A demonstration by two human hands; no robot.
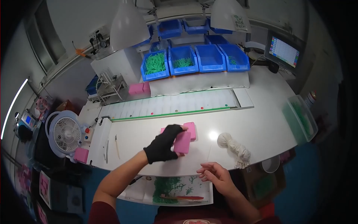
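Our gloved left hand grips a pink block mid-counter beside another pink block, while our bare right hand rests loosely open near a white cord bundle.

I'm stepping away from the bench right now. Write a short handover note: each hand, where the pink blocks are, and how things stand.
Left hand, in a black glove, grips a pink block tilted over a second pink block lying flat on the white table.
Right hand, bare, rests empty at the table's near edge, fingers loosely curled.
A bundle of white cord lies to the right of the blocks, untouched.
Done: one block lifted. Left: the held block is not yet set down.
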